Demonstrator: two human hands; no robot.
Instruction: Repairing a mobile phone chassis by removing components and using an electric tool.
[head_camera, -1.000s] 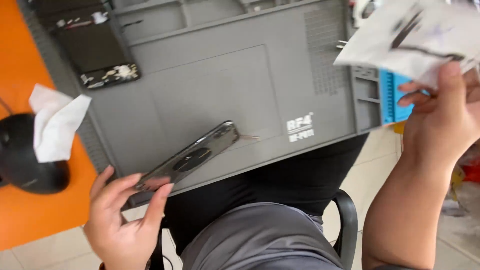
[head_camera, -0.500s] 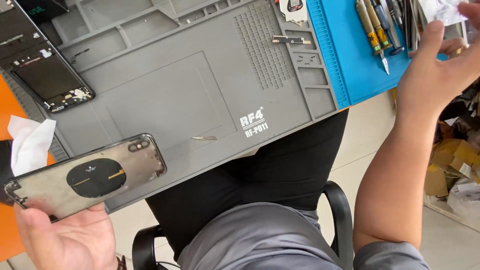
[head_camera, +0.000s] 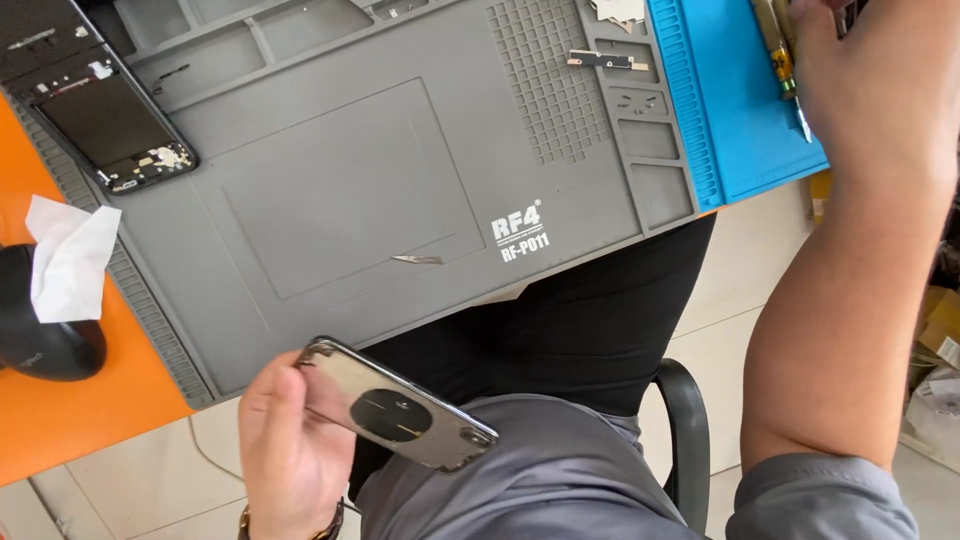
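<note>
While my left hand grips a phone back just below the grey mat, my right hand reaches over tools at the mat's right; its grip I cannot tell. An opened phone lies on the mat's left, evidently not reassembled.

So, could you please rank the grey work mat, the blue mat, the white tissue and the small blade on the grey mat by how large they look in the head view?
1. grey work mat
2. blue mat, though cut off at the top edge
3. white tissue
4. small blade
</note>
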